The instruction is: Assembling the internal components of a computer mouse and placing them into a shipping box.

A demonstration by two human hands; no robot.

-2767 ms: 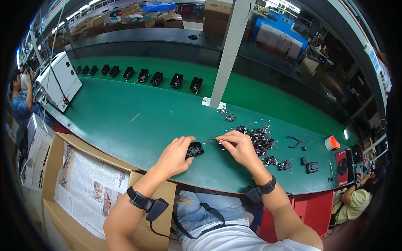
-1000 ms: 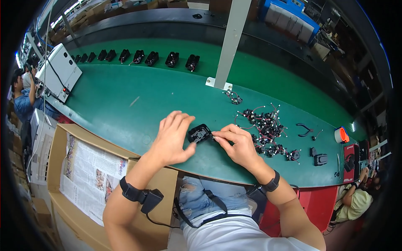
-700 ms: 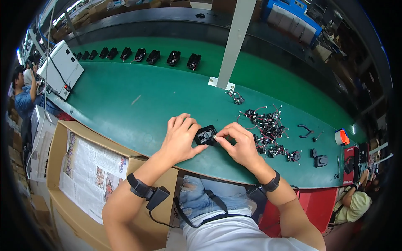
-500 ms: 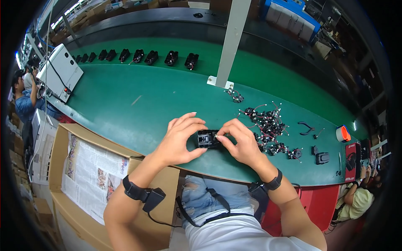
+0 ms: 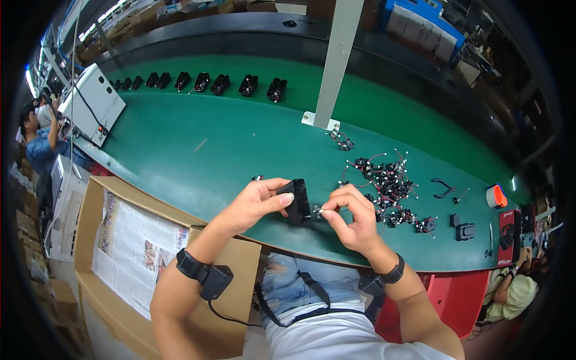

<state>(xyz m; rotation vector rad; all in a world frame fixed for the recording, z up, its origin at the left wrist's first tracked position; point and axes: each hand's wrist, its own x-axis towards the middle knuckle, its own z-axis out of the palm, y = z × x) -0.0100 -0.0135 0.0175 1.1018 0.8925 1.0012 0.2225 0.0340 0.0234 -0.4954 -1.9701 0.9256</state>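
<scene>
Fingers and thumb of my left hand [image 5: 255, 207] are closed around a black plastic housing [image 5: 297, 201], tilted up on its side above the green tabletop. To its right, my right hand [image 5: 355, 222] pinches a small light-coloured piece [image 5: 318, 210] close to the housing's edge; its exact kind is too small to tell. Just behind my left fingers lies a small wired part [image 5: 257, 178]. Right of my right hand spreads a heap of small black parts with red and black wires [image 5: 387, 180].
Black housings [image 5: 277, 89] stand in a row along the green strip at the back. A white post [image 5: 336, 66] rises from the bench. Pliers [image 5: 444, 188], an orange-and-white tape roll [image 5: 495, 196] and a black block [image 5: 465, 231] lie right. An open carton [image 5: 87, 240] stands at left.
My left hand, open beside the housing before, now grips it and has tilted it up. My right hand has moved slightly right and down, still pinching.
</scene>
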